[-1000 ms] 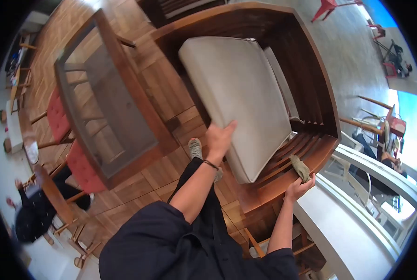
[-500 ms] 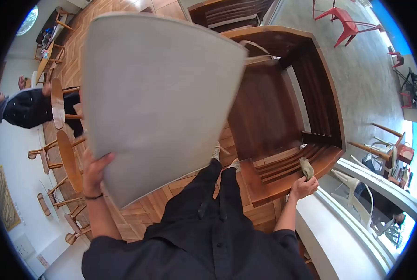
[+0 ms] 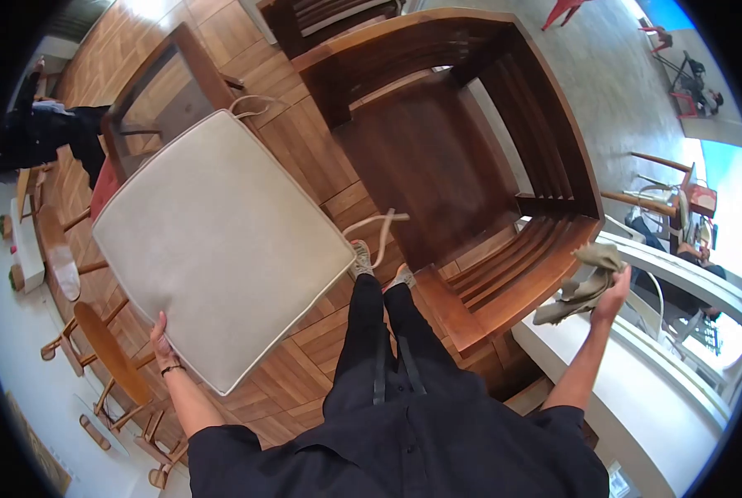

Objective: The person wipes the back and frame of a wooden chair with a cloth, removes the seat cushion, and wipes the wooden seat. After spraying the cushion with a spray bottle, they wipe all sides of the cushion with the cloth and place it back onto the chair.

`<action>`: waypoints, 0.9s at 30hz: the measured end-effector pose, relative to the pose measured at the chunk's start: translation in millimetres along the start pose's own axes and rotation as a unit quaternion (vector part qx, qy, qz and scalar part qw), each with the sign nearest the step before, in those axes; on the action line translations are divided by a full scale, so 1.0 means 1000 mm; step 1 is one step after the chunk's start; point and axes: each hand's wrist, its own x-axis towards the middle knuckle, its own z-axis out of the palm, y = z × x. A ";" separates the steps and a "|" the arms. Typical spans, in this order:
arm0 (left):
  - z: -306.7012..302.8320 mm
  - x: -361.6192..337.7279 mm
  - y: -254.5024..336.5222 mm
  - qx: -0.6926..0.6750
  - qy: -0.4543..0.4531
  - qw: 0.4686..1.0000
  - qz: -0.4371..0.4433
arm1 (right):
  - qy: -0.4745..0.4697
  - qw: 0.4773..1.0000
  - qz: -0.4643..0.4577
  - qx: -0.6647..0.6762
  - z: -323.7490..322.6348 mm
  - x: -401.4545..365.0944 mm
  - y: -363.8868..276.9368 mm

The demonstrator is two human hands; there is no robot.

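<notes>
My left hand (image 3: 164, 342) grips the near left edge of a pale beige seat cushion (image 3: 222, 249), its thumb on top and the other fingers hidden beneath. Tie cords (image 3: 379, 234) trail from the cushion's right and far corners. Over at the right, my right hand (image 3: 610, 297) is closed around a crumpled olive-grey cloth (image 3: 588, 282) that hangs down from it. Between the hands stands a dark wooden armchair (image 3: 437, 158) with slatted sides and a bare wooden seat. The cloth is just beyond the armchair's right near corner.
A glass-topped wooden table (image 3: 159, 100) stands beyond the cushion. Wooden chairs (image 3: 109, 353) line the left side, and a person in dark clothes (image 3: 47, 133) is at the far left. A white ledge (image 3: 612, 373) runs along the window at right.
The cushion has come down and away from the camera, turning so its face lies flatter. My right hand has moved right and outward, and the cloth now hangs more unfolded.
</notes>
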 end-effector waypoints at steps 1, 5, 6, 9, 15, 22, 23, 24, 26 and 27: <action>0.000 0.009 -0.004 0.001 -0.011 1.000 -0.009 | -0.025 0.999 -0.015 0.014 0.004 0.008 -0.030; -0.026 0.043 -0.012 0.033 -0.011 0.996 -0.083 | -0.185 0.975 -0.019 -0.125 0.077 -0.005 -0.144; -0.034 0.056 -0.016 0.045 0.001 0.993 -0.106 | -0.202 0.955 -0.060 -0.208 0.097 -0.003 -0.148; -0.034 0.086 -0.036 0.065 0.066 0.988 -0.120 | -0.251 0.941 -0.040 -0.223 0.170 -0.003 -0.107; 0.047 0.138 -0.090 0.427 0.296 0.852 -0.066 | -0.366 0.876 -0.168 -0.265 0.297 -0.040 -0.024; 0.279 0.126 -0.170 0.616 0.216 0.674 0.346 | -0.391 0.909 0.088 -0.116 0.315 0.011 0.026; 0.295 0.128 -0.180 0.615 0.237 0.669 0.343 | -0.310 0.936 0.049 -0.163 0.316 0.028 0.056; 0.303 0.130 -0.187 0.614 0.258 0.664 0.341 | -0.225 0.952 0.008 -0.209 0.319 0.036 0.090; 0.311 0.126 -0.187 0.615 0.268 0.656 0.345 | -0.118 0.911 -0.044 -0.393 0.333 0.032 0.129; 0.315 0.124 -0.185 0.616 0.272 0.652 0.349 | -0.062 0.874 -0.069 -0.478 0.343 0.027 0.147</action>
